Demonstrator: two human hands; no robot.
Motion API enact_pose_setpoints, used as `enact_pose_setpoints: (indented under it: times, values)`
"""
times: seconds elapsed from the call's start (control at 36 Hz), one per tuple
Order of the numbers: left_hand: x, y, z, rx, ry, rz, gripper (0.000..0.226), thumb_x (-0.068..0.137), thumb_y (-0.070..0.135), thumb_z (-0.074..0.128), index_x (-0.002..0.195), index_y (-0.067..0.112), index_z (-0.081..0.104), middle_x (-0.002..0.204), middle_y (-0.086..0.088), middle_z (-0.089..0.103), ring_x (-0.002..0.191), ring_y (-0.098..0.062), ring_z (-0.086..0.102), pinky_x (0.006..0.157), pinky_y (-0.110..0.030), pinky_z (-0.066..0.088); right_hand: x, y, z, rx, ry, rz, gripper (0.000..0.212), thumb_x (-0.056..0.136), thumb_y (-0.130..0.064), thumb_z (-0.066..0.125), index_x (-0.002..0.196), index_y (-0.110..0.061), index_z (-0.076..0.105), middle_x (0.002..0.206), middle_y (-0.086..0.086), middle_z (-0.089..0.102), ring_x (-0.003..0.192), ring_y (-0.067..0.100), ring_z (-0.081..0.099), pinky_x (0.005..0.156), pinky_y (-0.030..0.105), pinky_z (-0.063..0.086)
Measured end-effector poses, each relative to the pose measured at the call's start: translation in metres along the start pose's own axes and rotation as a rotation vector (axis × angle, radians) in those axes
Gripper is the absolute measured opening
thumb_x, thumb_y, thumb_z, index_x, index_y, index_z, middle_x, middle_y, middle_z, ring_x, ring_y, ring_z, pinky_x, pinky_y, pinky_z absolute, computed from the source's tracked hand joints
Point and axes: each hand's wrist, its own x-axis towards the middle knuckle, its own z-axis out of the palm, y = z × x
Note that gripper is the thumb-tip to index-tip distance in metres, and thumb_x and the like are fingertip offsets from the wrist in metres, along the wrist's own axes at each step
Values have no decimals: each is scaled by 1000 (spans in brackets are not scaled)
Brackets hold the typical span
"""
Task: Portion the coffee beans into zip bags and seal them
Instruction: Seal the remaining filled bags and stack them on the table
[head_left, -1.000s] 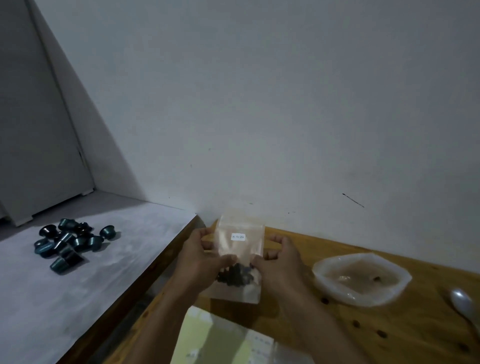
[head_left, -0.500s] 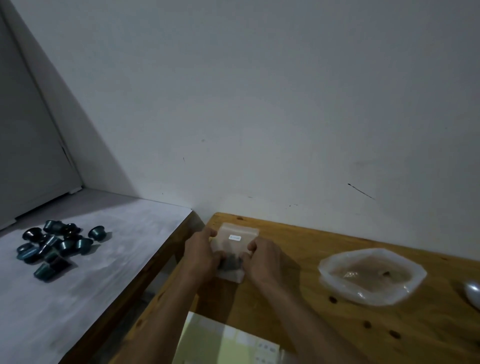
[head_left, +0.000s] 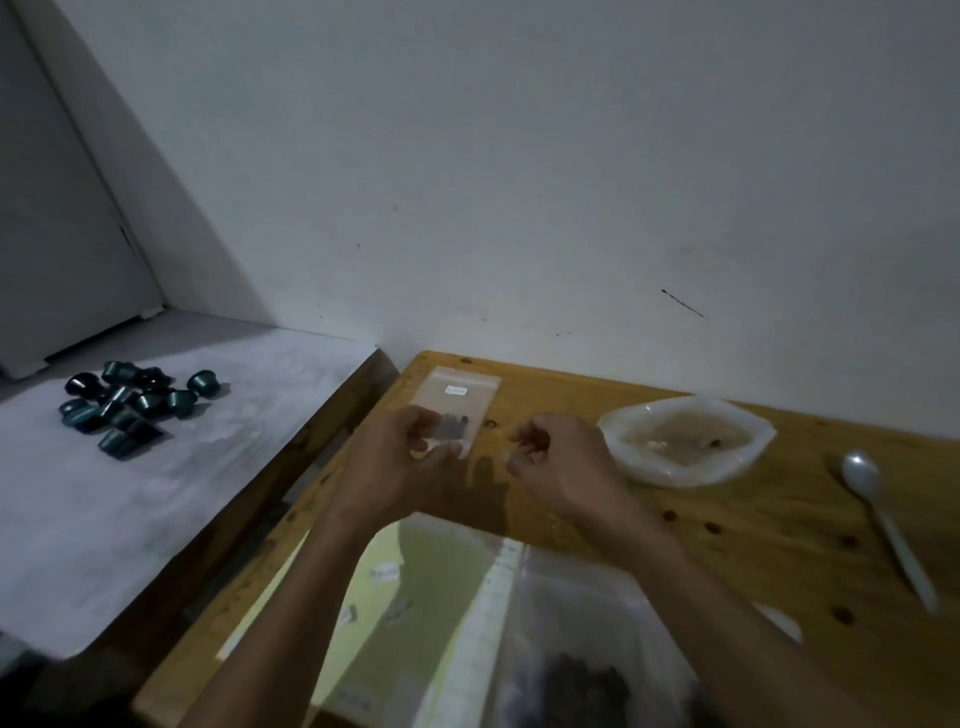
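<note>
- At far left, on a pale grey surface lower than the table, a heap of dark teal capsules (head_left: 132, 406) lies well clear of the surface's right edge, with bare room around it.
- Between that grey surface and the wooden table (head_left: 753, 551) runs a dark gap; the table's left edge slants from the wall corner down toward the viewer.
- Near the table's far left corner lies a small zip bag (head_left: 460, 402), flat on the wood, its long axis running away from the viewer with the strip end toward the wall; it is clear, bears a small white label near the top, and holds a dark clump of coffee beans (head_left: 451, 427) at its near end.
- The left hand (head_left: 402, 467) covers the bag's near left corner, fingers curled with their tips on the plastic; whether they pinch it cannot be told.
- The right hand (head_left: 558, 460) hovers just right of the bag, apart from it, fingers loosely curled and holding nothing.
- Nearer the viewer lie a yellowish sheet (head_left: 415, 597) and a large clear bag of beans (head_left: 576, 675).
- Right of the hands sits a white plastic dish (head_left: 685, 436), near the wall.
- Farthest right lies a white spoon (head_left: 883, 525), bowl toward the wall, open wood around it.
</note>
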Motion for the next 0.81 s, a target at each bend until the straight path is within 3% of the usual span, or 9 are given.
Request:
enact_pose_setpoints:
  times: [0.11,0.19,0.28,0.39,0.53,0.67,0.81]
  values:
    - [-42,24,4,77,-106,65,35,83,43,76,110,21,72,87,10,69,77,2,62,60,-8,44,-36,9,-29,-109,-68,-25,26,84,-28,76,109,-19,73,94,-6,70,80,6,64,67,18,47]
    - [-66,35,15,124,-185,88,45,81,52,73,113,19,73,87,10,69,78,0,61,66,-16,48,-60,18,-48,-198,-144,12,39,82,-34,79,118,-24,69,105,-7,69,89,5,65,79,21,52]
    - [-83,44,29,184,-236,30,53,81,59,70,116,19,70,97,6,71,85,-6,63,74,-25,53,-81,25,-59,-302,-213,44,52,81,-38,80,129,-24,63,122,-6,66,105,11,63,92,33,55]
    - [-96,48,45,252,-252,-89,55,77,63,71,112,20,68,100,2,69,90,-14,64,79,-33,55,-93,36,-58,-410,-231,43,53,80,-45,78,128,-28,63,125,-6,64,112,14,60,96,38,53]
    - [-102,51,53,150,-201,-139,38,77,46,80,102,20,67,92,4,67,85,-12,62,71,-26,50,-95,44,-44,-383,-193,3,43,81,-38,78,121,-28,66,112,-9,68,105,12,62,93,39,53]
    - [-101,54,51,55,-82,-115,19,80,31,80,90,22,66,84,6,65,78,-10,61,61,-24,42,-90,46,-42,-325,-122,-63,36,79,-35,79,114,-32,70,108,-13,70,105,9,61,101,42,45]
    - [-103,62,36,-302,-117,-154,9,87,13,73,85,11,65,78,-7,71,74,-19,67,68,-31,51,-86,48,-46,-170,-70,-106,39,80,-37,81,116,-35,66,112,-15,62,108,8,57,96,37,49]
